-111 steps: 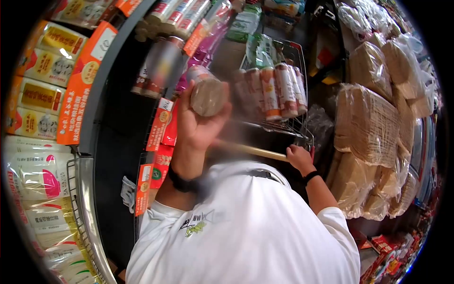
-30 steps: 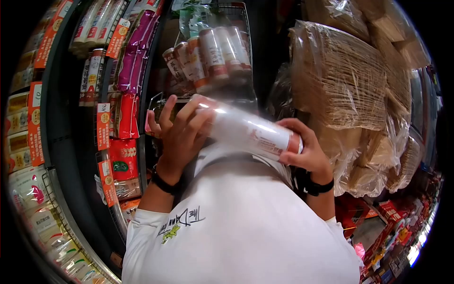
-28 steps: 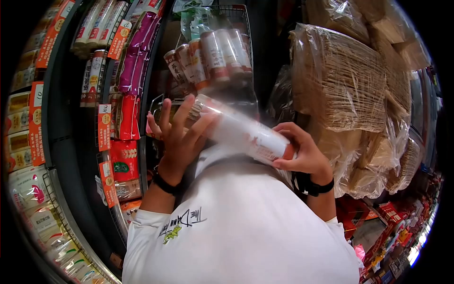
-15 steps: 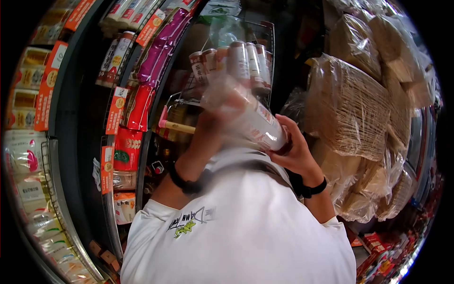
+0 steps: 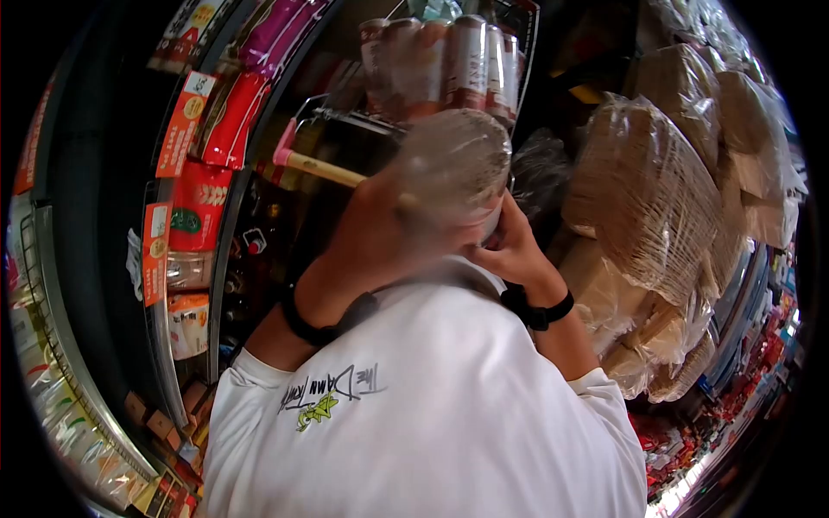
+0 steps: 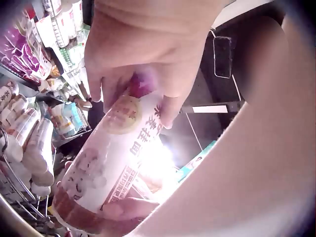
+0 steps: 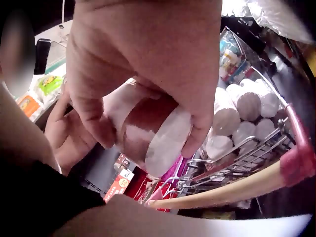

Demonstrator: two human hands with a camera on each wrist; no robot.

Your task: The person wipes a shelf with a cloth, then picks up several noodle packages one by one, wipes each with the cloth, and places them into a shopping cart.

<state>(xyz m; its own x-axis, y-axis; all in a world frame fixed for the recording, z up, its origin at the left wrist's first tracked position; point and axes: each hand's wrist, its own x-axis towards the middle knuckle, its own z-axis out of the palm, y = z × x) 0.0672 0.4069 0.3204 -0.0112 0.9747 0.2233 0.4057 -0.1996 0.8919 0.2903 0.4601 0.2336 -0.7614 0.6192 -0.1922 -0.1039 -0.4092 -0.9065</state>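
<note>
Both hands are now together on one long round packet of dry noodles, which is held up in front of the chest, above the wooden handle of the wire cart. The left hand has its fingers curled round one end of the packet, and the right hand grips the opposite, red-brown end between thumb and fingers, so neither hand is free. Half a second ago the packet lay slanted across the body with its printed side showing. Now it is turned more on end, and its round end faces the head camera, a little blurred. The right hand was below and to the right of the packet then; now it is tucked under it, close to the left hand. Some seconds earlier only the left hand held such a packet, while the right hand was on the cart handle. The similar packets lying side by side in the cart have moved to the top edge of the head view. The red price tags of the shelf have also shifted upward. On the right stand the bagged bundles of pale noodles, well apart from the hands.
</note>
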